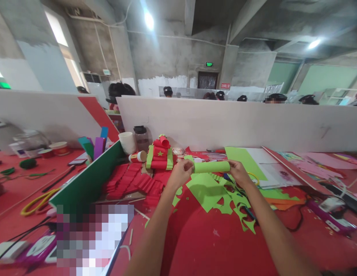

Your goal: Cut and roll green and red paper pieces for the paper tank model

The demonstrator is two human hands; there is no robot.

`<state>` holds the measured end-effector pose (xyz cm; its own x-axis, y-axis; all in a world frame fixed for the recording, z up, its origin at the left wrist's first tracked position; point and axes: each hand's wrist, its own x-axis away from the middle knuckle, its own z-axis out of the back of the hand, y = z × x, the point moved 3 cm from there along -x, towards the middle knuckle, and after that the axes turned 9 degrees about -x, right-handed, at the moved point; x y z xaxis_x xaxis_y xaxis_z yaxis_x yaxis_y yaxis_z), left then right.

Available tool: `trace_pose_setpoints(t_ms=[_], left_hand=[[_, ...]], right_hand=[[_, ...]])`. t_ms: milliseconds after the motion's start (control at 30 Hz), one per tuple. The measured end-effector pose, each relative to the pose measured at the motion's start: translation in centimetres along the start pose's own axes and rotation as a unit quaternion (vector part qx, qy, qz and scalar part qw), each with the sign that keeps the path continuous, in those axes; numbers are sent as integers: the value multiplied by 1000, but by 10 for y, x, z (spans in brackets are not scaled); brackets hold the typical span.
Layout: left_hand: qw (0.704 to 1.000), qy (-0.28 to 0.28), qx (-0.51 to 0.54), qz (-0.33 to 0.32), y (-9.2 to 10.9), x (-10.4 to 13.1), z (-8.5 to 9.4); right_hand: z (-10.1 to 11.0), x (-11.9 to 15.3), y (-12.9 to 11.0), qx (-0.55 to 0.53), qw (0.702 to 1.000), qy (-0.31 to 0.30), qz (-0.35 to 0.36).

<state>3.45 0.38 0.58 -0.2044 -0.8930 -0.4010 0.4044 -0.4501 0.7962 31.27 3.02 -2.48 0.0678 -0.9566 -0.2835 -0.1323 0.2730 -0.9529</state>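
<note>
A light-green paper roll (212, 166) is held level above the table between my two hands. My left hand (182, 171) pinches its left end, and my right hand (238, 171) closes on its right end. Below the roll lie a sheet of light-green paper (203, 193) and several cut green scraps (244, 214). Scissors (249, 213) seem to lie among the scraps near my right forearm, partly covered. Behind my left hand stands a red and green paper model (160, 155) with a star on its front.
Folded red paper strips (129, 180) are heaped at the left, beside a green divider board (89, 176). A white cup (127, 143), a dark-lidded bottle (141, 138) and a glue bottle (138, 156) stand behind them. A white partition (238, 122) closes the back; people's heads show beyond.
</note>
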Motion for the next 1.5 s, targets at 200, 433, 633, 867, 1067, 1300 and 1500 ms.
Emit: trace_pose_setpoints(t_ms=[200, 433, 633, 867, 1067, 1300, 1500], left_hand=[[1000, 14, 3, -15, -9, -2, 1], [999, 43, -19, -25, -22, -6, 3], [998, 59, 12, 8, -36, -12, 5], [969, -24, 168, 179, -42, -2, 1], [941, -20, 253, 223, -40, 0, 0], [945, 31, 247, 212, -42, -1, -4], [954, 93, 242, 153, -42, -4, -2]], right_hand=[[-5, 5, -11, 35, 998, -36, 29], [-8, 6, -15, 61, 995, -65, 55], [-8, 7, -21, 155, 971, -61, 170], [-15, 14, -31, 247, 922, -83, 287], [-19, 18, -36, 272, 901, -80, 327], [-32, 22, -33, 293, 894, -100, 325], [-35, 18, -30, 209, 954, -2, 213]])
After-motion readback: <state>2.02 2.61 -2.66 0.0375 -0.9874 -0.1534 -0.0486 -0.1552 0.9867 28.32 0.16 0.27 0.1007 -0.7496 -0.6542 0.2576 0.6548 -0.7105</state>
